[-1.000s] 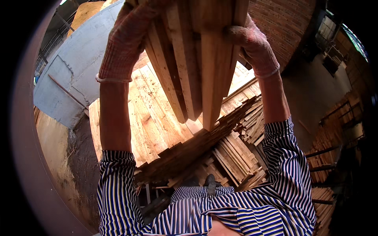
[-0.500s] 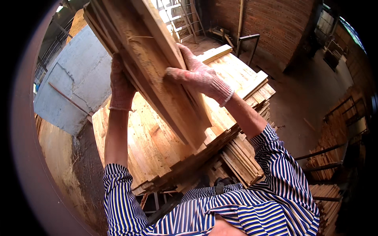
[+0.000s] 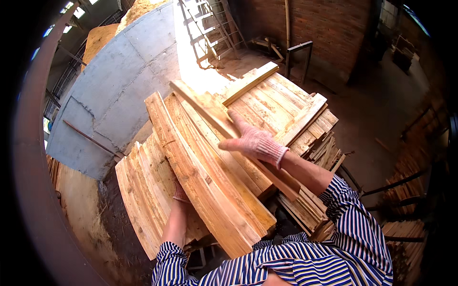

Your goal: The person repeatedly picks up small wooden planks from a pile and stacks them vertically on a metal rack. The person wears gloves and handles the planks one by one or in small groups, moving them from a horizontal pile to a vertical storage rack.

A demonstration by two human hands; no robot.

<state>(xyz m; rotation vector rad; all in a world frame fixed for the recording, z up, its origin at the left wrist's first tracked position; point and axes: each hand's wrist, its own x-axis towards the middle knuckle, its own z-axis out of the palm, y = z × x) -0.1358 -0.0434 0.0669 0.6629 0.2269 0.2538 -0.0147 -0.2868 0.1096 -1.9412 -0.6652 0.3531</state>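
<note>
I hold a bundle of long pale wooden planks point(image 3: 210, 176), slanted from upper left down toward my chest. My right hand point(image 3: 253, 140), in a pinkish knit glove, lies flat on top of the bundle with fingers spread over a narrow slat point(image 3: 205, 107). My left hand point(image 3: 180, 193), gloved too, is under the bundle's left side, mostly hidden by the planks. Both arms wear blue-and-white striped sleeves. Below the bundle lies a wide stack of planks point(image 3: 143, 190).
A second stack of boards point(image 3: 281, 105) lies behind the bundle, with loose slats point(image 3: 324, 152) at its right edge. A grey concrete wall point(image 3: 119, 90) curves at the left, a brick wall point(image 3: 329, 28) and a metal frame point(image 3: 298, 55) stand beyond. Dirt floor to the right.
The bundle has come down from overhead to chest height and now lies lower and flatter over the stack. My right hand went from gripping its far end to resting on top.
</note>
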